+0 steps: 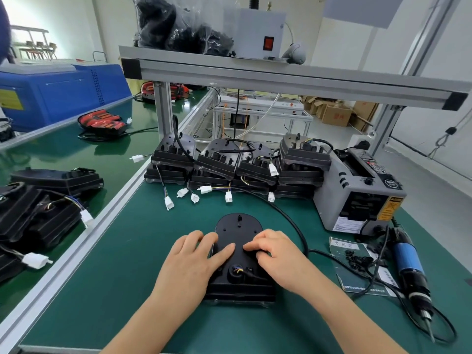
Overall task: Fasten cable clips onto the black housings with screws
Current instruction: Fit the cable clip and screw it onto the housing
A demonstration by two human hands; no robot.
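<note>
Green bench mat (127, 277), one black housing (238, 226) at centre.
Flat-fingered, the left hand (196, 254) rests on the housing, whose long axis points away from the person. The right hand (273, 249) curls its fingertips mid-plate, perhaps pinching something too small to tell. The electric screwdriver (408, 264) lies well right, nearer that hand.

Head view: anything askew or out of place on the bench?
No visible damage. The rear stack of housings sits unevenly, top ones tilted with white connectors trailing out. Black clips lie loose on the booklet beside the screwdriver.
</note>
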